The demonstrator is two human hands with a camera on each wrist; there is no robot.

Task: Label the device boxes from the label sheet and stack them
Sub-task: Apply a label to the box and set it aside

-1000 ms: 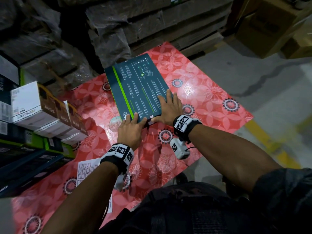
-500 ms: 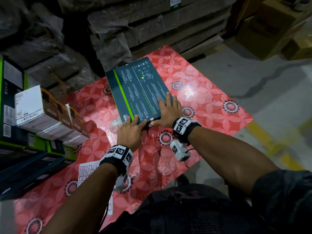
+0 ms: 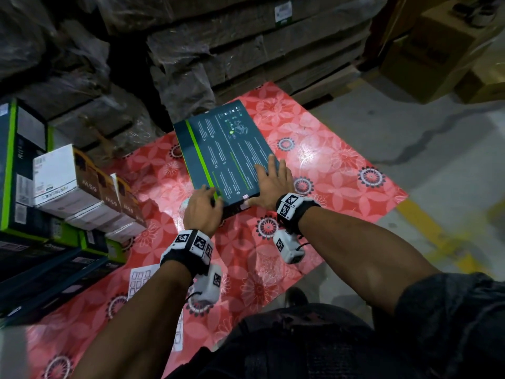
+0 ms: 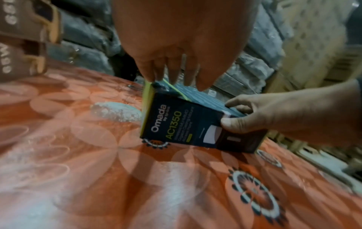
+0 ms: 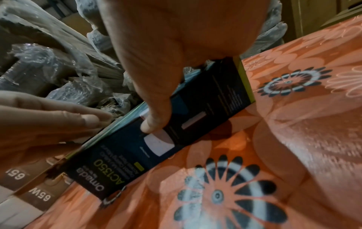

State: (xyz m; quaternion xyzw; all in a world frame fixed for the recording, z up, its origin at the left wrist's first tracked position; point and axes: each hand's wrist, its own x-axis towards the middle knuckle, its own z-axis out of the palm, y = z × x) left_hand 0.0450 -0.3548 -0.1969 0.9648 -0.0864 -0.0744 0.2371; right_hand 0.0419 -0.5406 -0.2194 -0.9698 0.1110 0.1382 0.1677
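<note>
A flat dark teal device box (image 3: 229,149) with a green stripe lies on the red floral mat (image 3: 328,165). Its near side reads "Omada AC1350" (image 4: 172,131). My left hand (image 3: 202,212) is at the box's near left corner, its straight fingers (image 4: 176,72) touching the top edge. My right hand (image 3: 270,181) lies flat on the top at the near right corner. The right thumb (image 5: 154,117) presses against the near side face, beside a small white patch (image 3: 245,197) on the edge. The label sheet (image 3: 139,280) lies on the mat under my left forearm, partly hidden.
White and brown "65W" boxes (image 3: 68,181) are stacked at the left on dark green-edged boxes (image 3: 41,255). Plastic-wrapped pallets (image 3: 246,50) stand close behind the mat. Cardboard cartons (image 3: 437,50) are at the back right. Concrete floor with a yellow line (image 3: 437,236) lies to the right.
Both hands stay on the box's near edge. My left hand has slid slightly left toward the corner. The box has not visibly moved on the mat.
</note>
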